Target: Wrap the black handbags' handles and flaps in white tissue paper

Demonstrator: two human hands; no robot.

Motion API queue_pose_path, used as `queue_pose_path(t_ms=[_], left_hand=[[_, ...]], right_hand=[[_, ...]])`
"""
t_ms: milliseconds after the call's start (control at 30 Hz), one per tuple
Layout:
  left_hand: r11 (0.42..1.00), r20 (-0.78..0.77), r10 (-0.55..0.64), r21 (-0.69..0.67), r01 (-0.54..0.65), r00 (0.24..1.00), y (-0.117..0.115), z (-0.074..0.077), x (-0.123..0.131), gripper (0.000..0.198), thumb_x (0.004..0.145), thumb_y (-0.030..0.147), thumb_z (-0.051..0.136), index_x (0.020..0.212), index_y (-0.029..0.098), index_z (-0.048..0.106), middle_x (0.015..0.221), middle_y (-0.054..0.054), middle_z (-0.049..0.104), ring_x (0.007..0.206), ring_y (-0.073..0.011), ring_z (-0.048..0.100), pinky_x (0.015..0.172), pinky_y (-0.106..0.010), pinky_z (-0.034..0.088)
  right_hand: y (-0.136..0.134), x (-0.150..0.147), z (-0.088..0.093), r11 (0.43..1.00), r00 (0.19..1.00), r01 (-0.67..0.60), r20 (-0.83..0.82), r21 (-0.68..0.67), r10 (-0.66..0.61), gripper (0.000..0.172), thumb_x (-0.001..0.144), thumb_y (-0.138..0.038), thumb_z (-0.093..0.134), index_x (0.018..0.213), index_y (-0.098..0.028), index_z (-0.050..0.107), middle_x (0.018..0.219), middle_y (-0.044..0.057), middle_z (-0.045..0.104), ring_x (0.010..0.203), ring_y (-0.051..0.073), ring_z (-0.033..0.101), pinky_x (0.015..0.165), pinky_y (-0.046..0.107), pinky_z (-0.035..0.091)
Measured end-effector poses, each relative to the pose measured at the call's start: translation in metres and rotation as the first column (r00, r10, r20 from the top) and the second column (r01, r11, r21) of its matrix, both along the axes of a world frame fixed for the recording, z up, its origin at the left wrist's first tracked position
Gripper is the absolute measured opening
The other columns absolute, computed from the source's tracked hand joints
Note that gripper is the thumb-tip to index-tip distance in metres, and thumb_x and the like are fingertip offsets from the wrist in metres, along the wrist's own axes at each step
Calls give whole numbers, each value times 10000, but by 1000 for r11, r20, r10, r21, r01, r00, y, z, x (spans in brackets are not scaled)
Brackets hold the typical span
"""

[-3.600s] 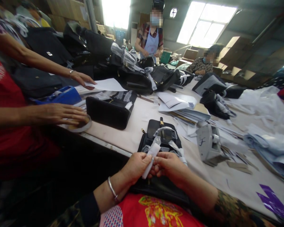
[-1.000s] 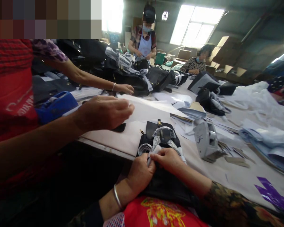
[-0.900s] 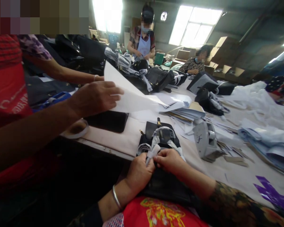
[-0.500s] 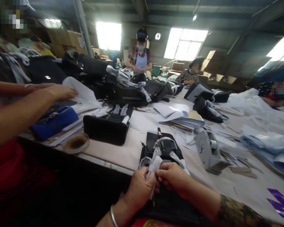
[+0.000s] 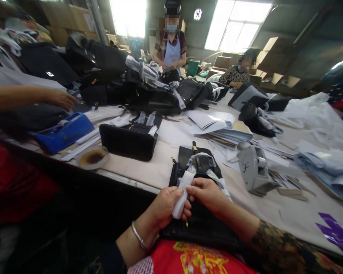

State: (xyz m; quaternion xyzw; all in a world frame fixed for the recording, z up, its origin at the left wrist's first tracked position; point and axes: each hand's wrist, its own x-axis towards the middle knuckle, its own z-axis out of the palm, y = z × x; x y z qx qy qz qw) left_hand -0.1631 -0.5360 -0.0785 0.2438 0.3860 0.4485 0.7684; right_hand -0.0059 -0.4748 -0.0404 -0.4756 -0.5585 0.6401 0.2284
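A black bag (image 5: 211, 224) lies at the table edge, its upper part on the cloth and its lower part near my lap. Its handle (image 5: 201, 156) is covered in clear plastic. Above the bag I hold a white wrapping strip (image 5: 179, 203), folded lengthwise into a narrow sleeve; whatever it encloses is hidden. My left hand (image 5: 168, 203) is closed around its lower half, thumb on top. The thumb and fingers of my right hand (image 5: 205, 194) pinch its right edge, close beside the left thumb.
A grey tape dispenser (image 5: 255, 171) stands right of the bag, near stacked papers (image 5: 225, 133). Left are another black bag (image 5: 127, 142), a tape roll (image 5: 93, 158) and a blue pouch (image 5: 65, 131). A co-worker's arm (image 5: 31, 95) reaches in. Black bags are piled behind.
The white strip now lies flatter and shows more of its length between my hands. The co-worker's arm at left has let go of a white sheet. My view has tilted down.
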Motion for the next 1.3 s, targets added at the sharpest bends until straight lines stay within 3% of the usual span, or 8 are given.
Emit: queue_pose_path(t_ms=[200,367,700,833,967,1167,1233,1300], left_hand=[[1000,79,-29,11,28,996,2,-5,-4,421,858,470,626,918,55,653,667,-71,658,486,-124,628,447,-196,505],[998,117,-12,-68,20,993,2,-9,-5,378,885,420,559,824,58,649,591,-61,625,437,-129,595,404,-202,465],[973,295,-2,-221,71,956,10,-15,-11,358,907,323,432,851,39,644,533,-37,585,393,-147,568,381,-231,437],[968,287,6,-241,66,958,10,-12,-10,395,932,307,372,858,35,650,532,-45,596,395,-153,579,376,-234,446],[968,239,23,-248,39,971,11,-9,-7,451,945,312,324,800,36,649,537,-64,606,388,-154,581,372,-238,449],[978,116,-12,-205,36,993,7,-2,-4,439,935,369,366,848,41,645,596,-84,637,461,-162,614,433,-241,469],[993,-31,-65,-102,62,997,5,4,-6,421,923,436,445,994,69,638,698,-98,690,567,-188,662,511,-262,506],[993,-292,-82,63,104,953,3,9,-12,428,885,480,556,1111,124,631,799,-92,720,671,-204,682,587,-279,522]], right_hand=[[1,0,-2,999,1000,-27,9,-20,27,422,693,-558,748,645,-173,580,533,-28,565,454,76,411,454,222,291],[2,-1,-11,996,995,-15,97,87,6,394,706,-530,722,623,-178,565,457,-54,471,430,81,371,444,232,262],[1,-1,-18,971,987,-71,157,228,35,122,740,-270,568,664,-180,599,568,-22,557,548,119,489,559,247,385],[-3,0,-12,984,984,-32,176,178,1,162,757,-301,571,681,-170,629,615,-5,590,584,128,513,594,257,403],[-6,-2,-14,994,990,30,135,106,-44,283,767,-424,620,706,-151,665,640,9,605,587,132,504,580,265,389],[-8,0,-18,986,983,13,176,164,-42,218,731,-233,512,748,-149,712,647,11,631,628,152,550,636,282,427],[-11,4,-11,982,984,-26,177,187,-7,267,743,-228,509,865,-152,734,775,38,704,752,190,628,744,313,479],[-16,7,-2,977,986,-52,168,205,17,318,757,-260,535,981,-152,733,928,66,739,895,230,664,859,352,497]])
